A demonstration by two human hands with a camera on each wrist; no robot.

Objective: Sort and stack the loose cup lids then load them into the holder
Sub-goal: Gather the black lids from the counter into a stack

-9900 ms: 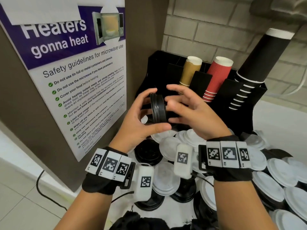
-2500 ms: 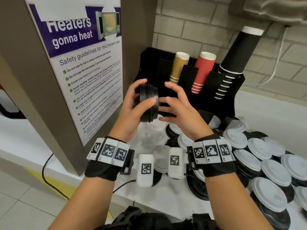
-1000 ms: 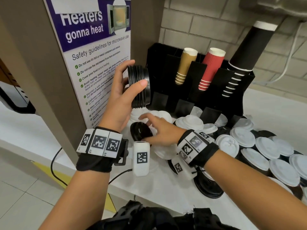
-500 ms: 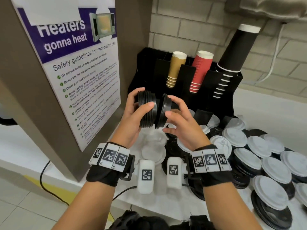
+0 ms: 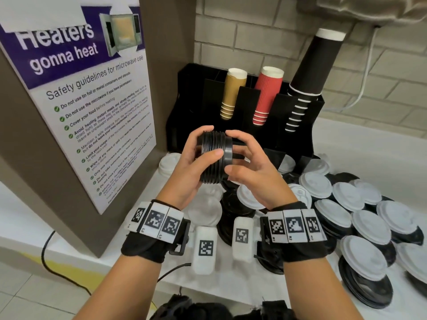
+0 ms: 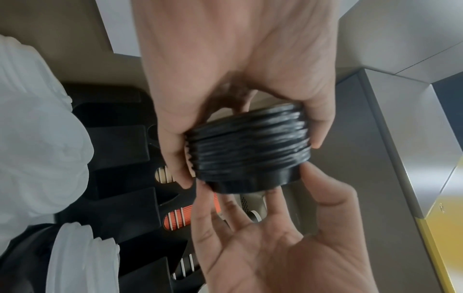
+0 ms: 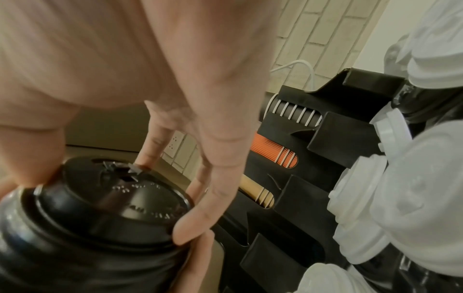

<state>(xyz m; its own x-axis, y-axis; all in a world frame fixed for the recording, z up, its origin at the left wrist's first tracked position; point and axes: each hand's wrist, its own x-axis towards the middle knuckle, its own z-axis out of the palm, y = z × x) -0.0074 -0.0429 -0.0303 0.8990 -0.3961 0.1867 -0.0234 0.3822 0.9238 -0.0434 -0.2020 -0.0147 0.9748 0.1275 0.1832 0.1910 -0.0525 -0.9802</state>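
A stack of several black cup lids (image 5: 213, 155) lies on its side in the air in front of the black holder (image 5: 298, 132). My left hand (image 5: 210, 142) grips the stack (image 6: 248, 150) round its rims, thumb on the near side. My right hand (image 5: 231, 151) curls round the end lid (image 7: 120, 198) and holds it against the stack's right end. Loose white and black lids (image 5: 369, 225) cover the counter to the right. The holder's front lid slots (image 7: 288, 200) show dark, and I cannot see what is in them.
A brown cabinet with a microwave safety poster (image 5: 80, 100) stands close on the left. Gold (image 5: 231, 95), red (image 5: 268, 95) and tall black (image 5: 310, 72) paper cup stacks stick out of the holder. Clear domed lids (image 5: 205, 209) lie below my hands. A white cable (image 5: 367, 72) hangs on the brick wall.
My right hand picked a black lid off the counter, brought it up tilted beside the stack, and now has it seated on the stack's right end. The left hand kept holding the stack.
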